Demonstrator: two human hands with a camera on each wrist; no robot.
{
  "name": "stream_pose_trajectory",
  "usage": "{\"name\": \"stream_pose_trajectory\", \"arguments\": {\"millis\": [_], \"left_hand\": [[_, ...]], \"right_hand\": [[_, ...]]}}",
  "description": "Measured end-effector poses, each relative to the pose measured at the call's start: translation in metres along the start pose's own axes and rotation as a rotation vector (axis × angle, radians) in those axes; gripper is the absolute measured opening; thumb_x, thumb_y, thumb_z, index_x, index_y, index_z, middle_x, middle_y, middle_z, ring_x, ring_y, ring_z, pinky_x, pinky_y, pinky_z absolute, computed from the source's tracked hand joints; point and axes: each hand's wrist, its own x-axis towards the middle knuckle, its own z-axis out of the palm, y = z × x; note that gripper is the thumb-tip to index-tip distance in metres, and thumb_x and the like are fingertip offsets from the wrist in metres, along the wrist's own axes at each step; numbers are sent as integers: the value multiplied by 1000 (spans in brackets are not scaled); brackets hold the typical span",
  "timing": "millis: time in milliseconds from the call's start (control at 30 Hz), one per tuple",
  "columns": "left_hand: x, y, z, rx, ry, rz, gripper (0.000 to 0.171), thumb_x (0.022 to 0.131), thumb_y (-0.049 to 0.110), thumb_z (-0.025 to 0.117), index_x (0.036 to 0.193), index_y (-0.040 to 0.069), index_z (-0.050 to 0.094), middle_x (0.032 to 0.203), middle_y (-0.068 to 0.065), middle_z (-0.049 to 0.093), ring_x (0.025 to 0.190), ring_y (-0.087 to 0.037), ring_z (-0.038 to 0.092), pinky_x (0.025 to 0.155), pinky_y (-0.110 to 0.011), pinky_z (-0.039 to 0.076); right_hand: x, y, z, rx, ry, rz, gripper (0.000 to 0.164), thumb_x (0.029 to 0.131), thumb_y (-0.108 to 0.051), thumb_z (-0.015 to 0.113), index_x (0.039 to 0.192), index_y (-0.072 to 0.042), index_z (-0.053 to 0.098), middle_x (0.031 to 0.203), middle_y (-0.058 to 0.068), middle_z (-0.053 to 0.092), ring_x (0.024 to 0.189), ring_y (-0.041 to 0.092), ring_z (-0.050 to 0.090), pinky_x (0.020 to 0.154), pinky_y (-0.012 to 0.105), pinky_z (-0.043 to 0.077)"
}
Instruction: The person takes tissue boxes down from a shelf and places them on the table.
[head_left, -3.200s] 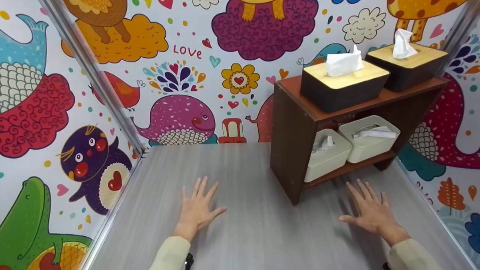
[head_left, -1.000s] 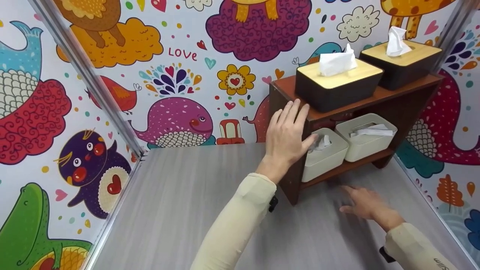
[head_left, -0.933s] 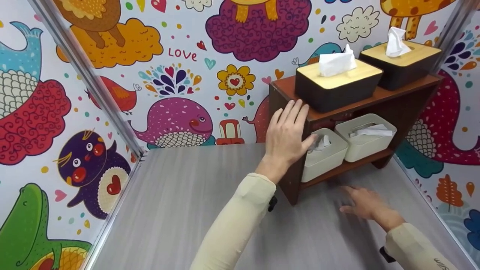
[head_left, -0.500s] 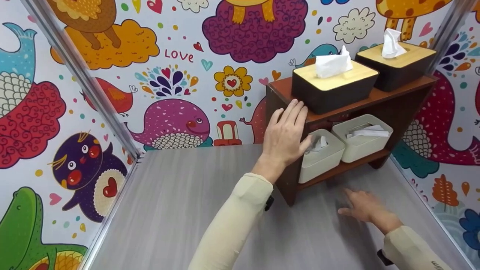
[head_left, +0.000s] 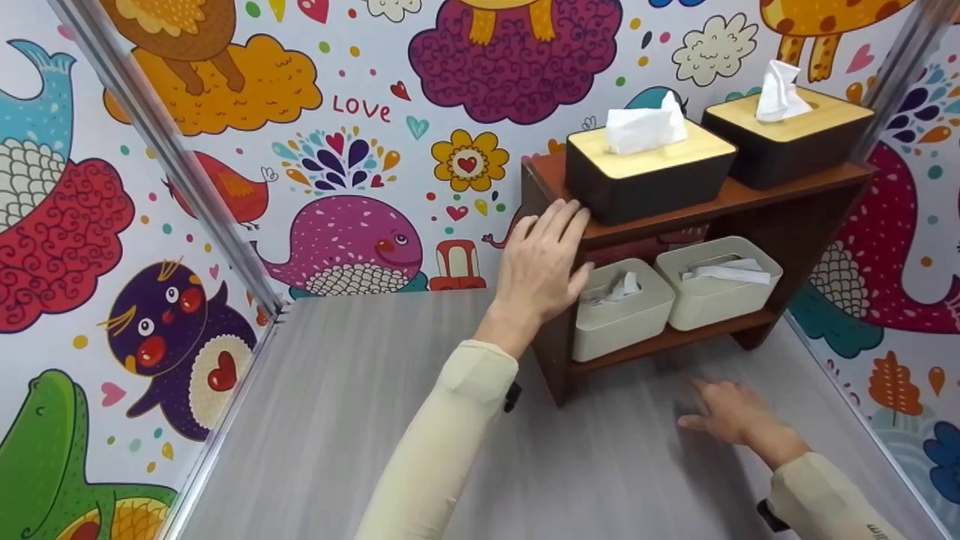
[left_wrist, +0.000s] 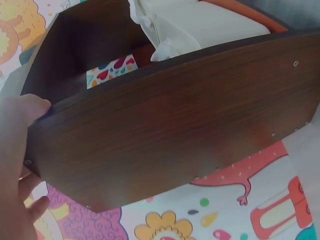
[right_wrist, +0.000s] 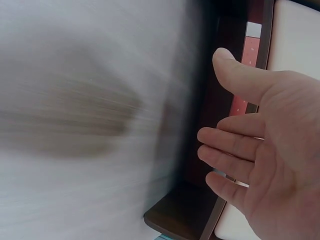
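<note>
A dark brown wooden shelf (head_left: 553,360) stands at the right of the grey table. My left hand (head_left: 536,266) holds its upper left corner, fingers over the top and thumb at the front edge. The left wrist view shows the shelf's side panel (left_wrist: 165,130) beside that thumb. In front of the shelf, low over the table, my right hand (head_left: 735,412) is held out with nothing in it. Its fingers (right_wrist: 230,142) are extended and the thumb spread, near the shelf's lower part in the right wrist view.
On the shelf top sit two black tissue boxes with wooden lids, a left one (head_left: 652,191) and a right one (head_left: 802,154). Two cream tissue boxes, left (head_left: 626,330) and right (head_left: 724,296), occupy the lower board. Cartoon-printed walls (head_left: 352,247) enclose the grey table (head_left: 337,397).
My left hand has gone from over the table to the shelf's corner. The shelf's left end has shifted left, turning its front, boxes along with it. The right hand has barely moved.
</note>
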Motion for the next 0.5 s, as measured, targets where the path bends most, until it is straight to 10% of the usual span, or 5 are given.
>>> {"name": "stream_pose_trajectory", "arguments": {"millis": [500], "left_hand": [[-10,-35,-12,9,-168,-56,68,94,49,56,151,18,34,159,1,34,149,-16,29,123,-34,23]], "right_hand": [[-4,18,-26,65,-8,17,83,86,-48,69,133,16,47,131,39,51,114,53,56,92,64,47]]}}
